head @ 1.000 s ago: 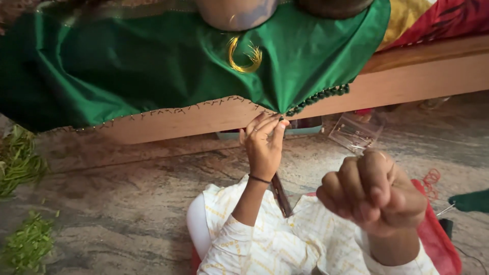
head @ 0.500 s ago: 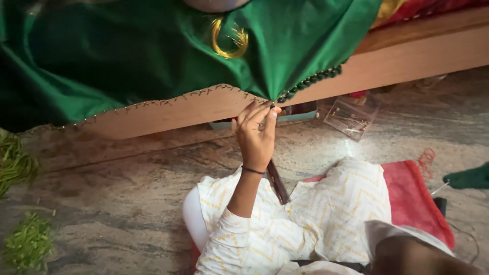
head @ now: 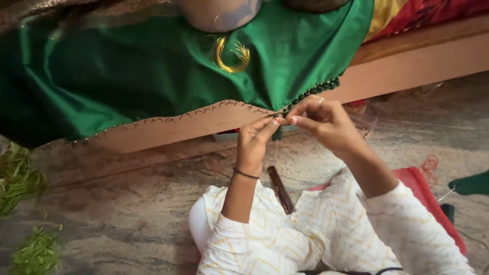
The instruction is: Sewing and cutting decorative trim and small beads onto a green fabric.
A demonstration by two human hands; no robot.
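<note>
1. Our left hand (head: 254, 140) pinched the hem of the green cloth (head: 153, 71) between thumb and fingertips, at the point where the edge dipped lowest.
2. Our right hand (head: 326, 122) met it there, fingertips pressed together against the same spot; whether they gripped a needle we could not tell.
3. A row of dark green beads (head: 313, 90) ran up the hem to the right of the pinch.
4. The cloth hung over a wooden ledge (head: 417, 63), with a gold thread loop (head: 229, 56) lying on it.
5. A dark strip (head: 281, 189) rested on our lap; green cuttings (head: 20, 178) lay on the stone floor (head: 127, 203).
</note>
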